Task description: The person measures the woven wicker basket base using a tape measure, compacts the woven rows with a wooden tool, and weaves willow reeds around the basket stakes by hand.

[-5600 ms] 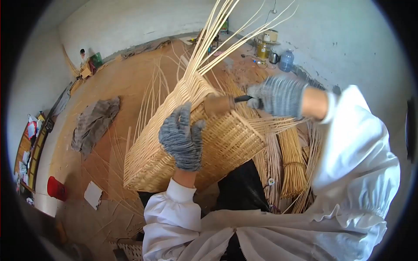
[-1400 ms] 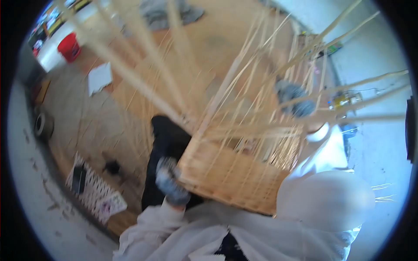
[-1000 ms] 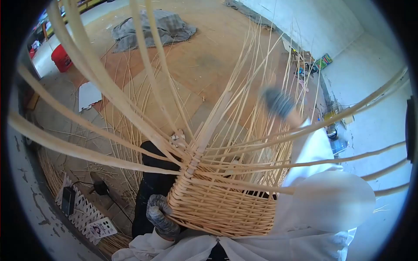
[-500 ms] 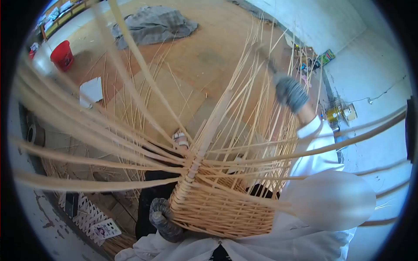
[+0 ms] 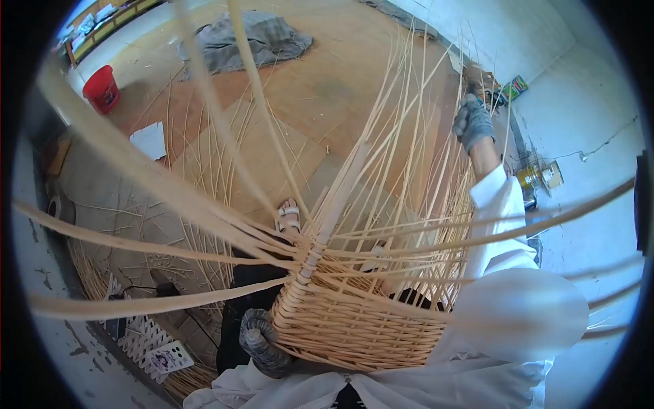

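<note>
A half-woven wicker basket (image 5: 364,327) rests tilted against my lap, its long unwoven stakes fanning out to both sides and upward. A thick pale stick (image 5: 340,191) rises from the basket's near left corner. My left hand (image 5: 264,346), in a grey glove, is closed around the basket's lower left edge. Far out at the upper right, my right hand (image 5: 475,125) is raised in a matching glove, its fingers curled into a fist beyond the upright stakes. What it holds is hidden against the clutter behind.
Bent stakes (image 5: 157,300) reach close to the camera. On the floor are a red bucket (image 5: 101,90), a grey cloth heap (image 5: 248,42), a white sheet (image 5: 148,141) and scattered rods. A white wall (image 5: 579,129) bounds the right side, with a yellow can (image 5: 528,178) nearby.
My right hand has moved right and farther away; the dark, blurred tool seen in it earlier no longer shows clearly. The basket has shifted slightly right with my left hand, and the left stakes have swung.
</note>
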`<state>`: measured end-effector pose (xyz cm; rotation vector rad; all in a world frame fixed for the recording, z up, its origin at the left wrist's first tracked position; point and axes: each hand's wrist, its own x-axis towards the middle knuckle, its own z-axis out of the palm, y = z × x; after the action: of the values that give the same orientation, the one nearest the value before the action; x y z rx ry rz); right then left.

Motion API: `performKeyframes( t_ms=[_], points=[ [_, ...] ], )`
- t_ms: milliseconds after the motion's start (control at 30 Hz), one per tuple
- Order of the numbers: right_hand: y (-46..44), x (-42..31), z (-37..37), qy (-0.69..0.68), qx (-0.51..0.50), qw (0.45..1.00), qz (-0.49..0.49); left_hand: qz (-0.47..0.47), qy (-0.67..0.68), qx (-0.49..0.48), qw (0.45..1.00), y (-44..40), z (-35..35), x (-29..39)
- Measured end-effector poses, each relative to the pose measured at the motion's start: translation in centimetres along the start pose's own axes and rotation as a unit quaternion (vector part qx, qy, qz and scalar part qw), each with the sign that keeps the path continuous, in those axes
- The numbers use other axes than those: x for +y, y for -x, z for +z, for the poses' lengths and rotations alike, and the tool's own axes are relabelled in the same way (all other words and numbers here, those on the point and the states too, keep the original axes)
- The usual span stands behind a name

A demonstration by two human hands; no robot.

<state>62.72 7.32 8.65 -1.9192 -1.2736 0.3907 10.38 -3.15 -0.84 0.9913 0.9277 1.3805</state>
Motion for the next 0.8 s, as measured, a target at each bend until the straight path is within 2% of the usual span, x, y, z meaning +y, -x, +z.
performKeyframes(
  t_ms=[67, 100, 133, 167, 200, 233, 267, 300, 333, 367, 400, 433, 467, 500, 533, 567, 600, 633, 667, 733, 767, 800],
  points=[
    [-2.0, 1.9, -1.3, 0.101, 0.137, 0.985, -0.004, 0.005, -0.007, -0.001, 1.0, 0.2, -0.1, -0.2],
    [-0.9, 1.6, -0.7, 0.101, 0.138, 0.985, -0.005, 0.004, -0.009, -0.004, 1.0, 0.2, -0.1, -0.1],
    [0.8, 0.3, 1.1, 0.002, 0.022, 1.0, 0.02, 0.022, -0.023, -0.007, 0.999, 0.1, -0.4, -0.4],
    [3.1, -0.9, 2.8, -0.098, -0.094, 0.989, 0.05, 0.055, -0.054, -0.017, 0.997, 0.0, -0.7, -0.6],
    [6.2, -2.4, 3.4, -0.196, -0.204, 0.954, 0.095, 0.097, -0.106, -0.032, 0.989, 0.0, -1.1, -0.7],
    [8.0, -9.4, 1.2, -0.272, -0.22, 0.914, 0.204, 0.143, -0.149, -0.04, 0.978, 0.0, -1.6, -1.2],
    [5.5, -5.7, -0.4, -0.279, -0.079, 0.94, 0.178, 0.04, -0.062, -0.029, 0.997, -0.2, -1.2, -1.0],
    [6.0, -6.8, 0.8, -0.278, 0.063, 0.944, 0.164, -0.076, 0.017, -0.013, 0.997, -0.7, -0.6, -0.9],
    [8.4, -8.3, -0.6, -0.308, 0.127, 0.932, 0.141, -0.108, 0.054, -0.031, 0.992, -0.7, -1.1, -1.0],
    [8.3, -7.3, -1.9, -0.328, 0.182, 0.899, 0.225, -0.116, 0.113, -0.077, 0.984, -1.1, -1.7, -0.2],
    [10.5, -5.8, -3.7, -0.412, 0.011, 0.888, 0.204, -0.114, 0.184, -0.12, 0.969, -1.1, -2.4, 0.2],
    [11.8, -4.6, -5.0, -0.487, -0.156, 0.844, 0.16, -0.123, 0.173, -0.115, 0.97, -0.4, -4.1, 0.4],
    [12.5, -5.2, -5.0, -0.49, -0.158, 0.842, 0.162, -0.073, 0.079, -0.132, 0.985, -0.9, -4.3, 0.3],
    [15.8, -7.0, -4.8, -0.533, -0.137, 0.827, 0.121, -0.018, -0.01, -0.153, 0.988, -0.6, -5.0, 0.2],
    [18.8, -8.6, -4.6, -0.574, -0.112, 0.807, 0.078, -0.016, -0.009, -0.159, 0.987, 0.0, -5.7, 0.1],
    [20.9, -10.1, -4.4, -0.575, -0.104, 0.808, 0.072, 0.048, -0.077, -0.192, 0.977, 0.6, -6.5, -0.1],
    [22.9, -11.5, -4.1, -0.578, -0.121, 0.807, -0.002, 0.112, -0.146, -0.225, 0.957, 1.0, -7.3, 0.0],
    [25.3, -12.8, -3.5, -0.578, -0.132, 0.802, -0.076, 0.118, -0.145, -0.222, 0.957, 1.2, -7.5, 0.3],
    [27.0, -15.1, -2.7, -0.584, -0.113, 0.8, -0.078, 0.12, -0.15, -0.241, 0.951, 0.8, -7.0, 0.6],
    [32.0, -19.2, 0.0, -0.498, 0.168, 0.849, -0.048, 0.189, -0.161, -0.245, 0.937, 0.3, -7.3, -0.1],
    [34.4, -19.2, -0.1, -0.485, 0.098, 0.864, -0.094, 0.171, -0.113, -0.249, 0.947, 0.2, -7.2, -0.5],
    [37.2, -20.1, 0.8, -0.437, 0.158, 0.883, -0.063, 0.171, -0.11, -0.269, 0.942, 0.1, -7.3, -0.8]
  ],
)
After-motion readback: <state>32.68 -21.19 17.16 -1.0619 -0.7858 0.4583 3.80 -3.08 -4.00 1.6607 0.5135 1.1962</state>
